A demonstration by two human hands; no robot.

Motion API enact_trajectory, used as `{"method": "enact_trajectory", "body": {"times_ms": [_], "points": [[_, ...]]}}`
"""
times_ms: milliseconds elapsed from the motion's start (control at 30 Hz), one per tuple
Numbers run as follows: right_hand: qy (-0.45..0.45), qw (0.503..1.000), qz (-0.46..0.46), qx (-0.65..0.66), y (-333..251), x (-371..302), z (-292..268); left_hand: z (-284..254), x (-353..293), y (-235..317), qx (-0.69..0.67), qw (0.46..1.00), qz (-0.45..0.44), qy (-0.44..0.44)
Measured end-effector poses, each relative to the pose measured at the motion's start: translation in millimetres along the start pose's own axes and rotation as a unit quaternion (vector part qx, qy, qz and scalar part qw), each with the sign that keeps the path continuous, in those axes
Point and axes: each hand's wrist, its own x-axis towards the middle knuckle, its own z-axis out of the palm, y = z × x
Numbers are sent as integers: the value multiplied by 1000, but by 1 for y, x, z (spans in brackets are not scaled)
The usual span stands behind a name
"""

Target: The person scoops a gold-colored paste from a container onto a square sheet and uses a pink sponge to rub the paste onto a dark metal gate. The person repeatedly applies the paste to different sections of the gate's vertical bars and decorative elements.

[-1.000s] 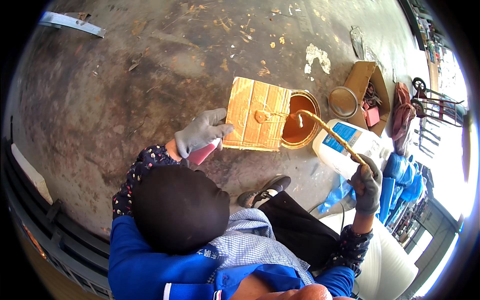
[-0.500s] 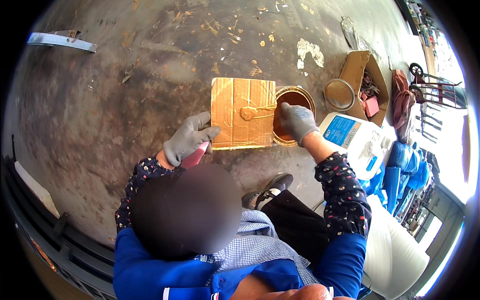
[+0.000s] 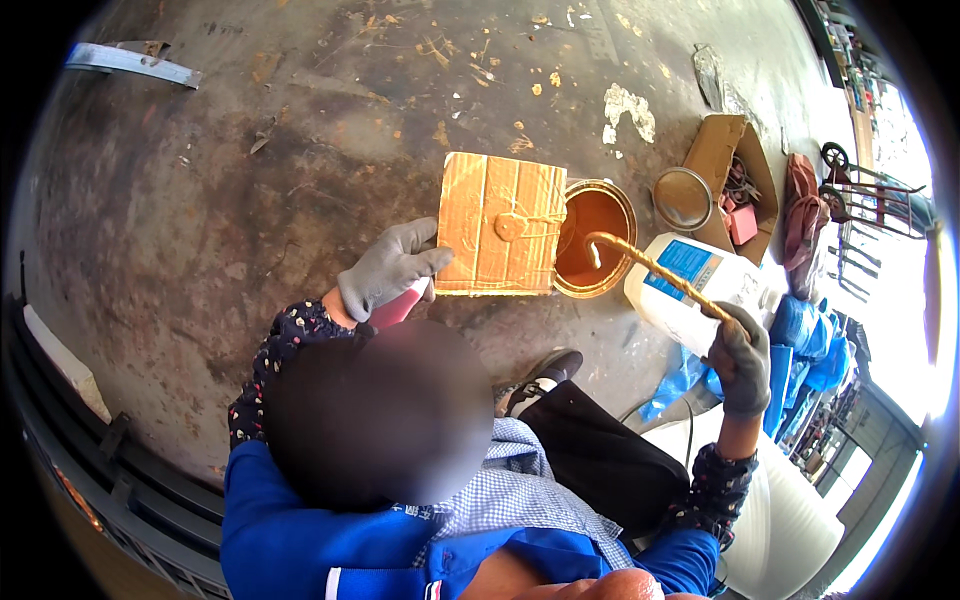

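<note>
My left hand [image 3: 385, 265], in a grey glove, grips the left edge of a square piece of corrugated cardboard [image 3: 490, 225]. A glossy tan smear and thin strings of it lie on the cardboard. Below that palm shows a pink piece [image 3: 400, 303], partly hidden. My right hand [image 3: 740, 360], also gloved, is closed around the end of a thin stick [image 3: 665, 275] coated in tan liquid. The stick's hooked tip hangs over a round open can [image 3: 632, 215] with orange-brown liquid inside. The cardboard overlaps the can's left rim.
Right of the can lie a round lid [image 3: 683, 199] and a cardboard box [image 3: 715, 140] holding pink pieces. A white jug [image 3: 665, 310] with a blue label stands between the can and my right hand. A metal bar [image 3: 135, 63] lies far left.
My right hand has lifted from inside the can and moved right and toward me, bringing the stick into view. My left hand and the cardboard have shifted slightly right in the picture.
</note>
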Motion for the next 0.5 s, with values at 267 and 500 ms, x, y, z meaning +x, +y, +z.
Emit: {"method": "enact_trajectory", "body": {"times_ms": [267, 500], "points": [[-20, 999, -23, 15, -2, -6, 45, 1, 5, -9, 16, 1000, -6, 3], [-34, 998, -45, -3, -11, -3, 44, -2, 2, -14, -20, 1000, 4, -9]]}}
